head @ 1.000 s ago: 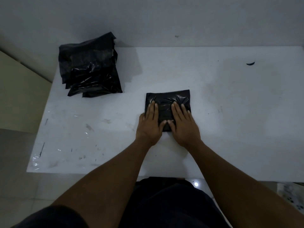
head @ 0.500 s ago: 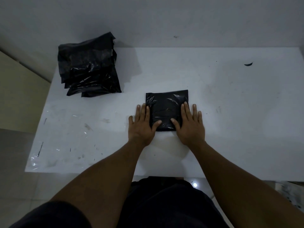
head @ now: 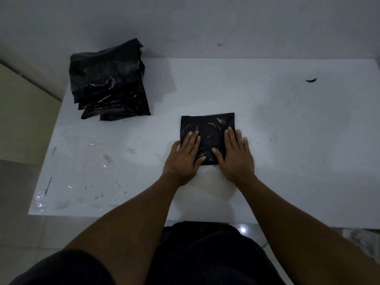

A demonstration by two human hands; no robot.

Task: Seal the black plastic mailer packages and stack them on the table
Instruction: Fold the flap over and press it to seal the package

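Sealing step, I reckon: one black plastic mailer package (head: 207, 128) sits near the middle of the white table (head: 287, 140). The left hand (head: 185, 159) and right hand (head: 234, 159) lie flat on its left and right sides, fingers straight, pressing down and gripping nothing. Next move probably means grabbing it by an edge and carrying it to the stack of black mailers (head: 109, 85) at the far left corner, well apart, and that pile looks slumped, so set it down square.
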